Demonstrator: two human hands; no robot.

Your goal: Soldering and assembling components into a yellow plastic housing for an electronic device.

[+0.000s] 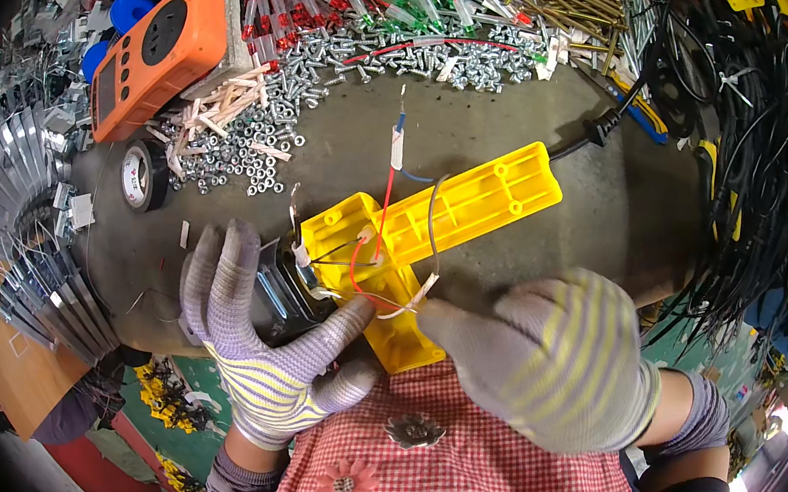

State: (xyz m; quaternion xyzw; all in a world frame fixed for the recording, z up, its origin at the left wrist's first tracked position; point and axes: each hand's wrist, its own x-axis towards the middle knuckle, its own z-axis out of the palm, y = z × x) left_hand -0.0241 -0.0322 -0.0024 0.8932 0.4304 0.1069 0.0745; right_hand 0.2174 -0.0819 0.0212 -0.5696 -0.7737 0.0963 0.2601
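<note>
A yellow plastic housing half [477,202] with a long ribbed handle lies open side up in front of me. Red, white and dark wires [362,272] run out of its wide end. A black part with metal plates [282,287] sits against its left side. My left hand [276,344], in a striped knitted glove, has its fingers spread around that part, one fingertip touching the housing near the wires. My right hand [547,356], gloved alike, is closed at the housing's right edge, its fingertips at a white-sleeved wire joint [424,291]. The curled fingers are partly hidden.
An orange meter [158,59] leans at the upper left above a black tape roll [144,175]. Loose nuts [228,164], screws [396,55] and wire connectors [295,2] lie along the far side. Black cables [763,162] hang at the right; a plug [604,126] lies beyond the handle.
</note>
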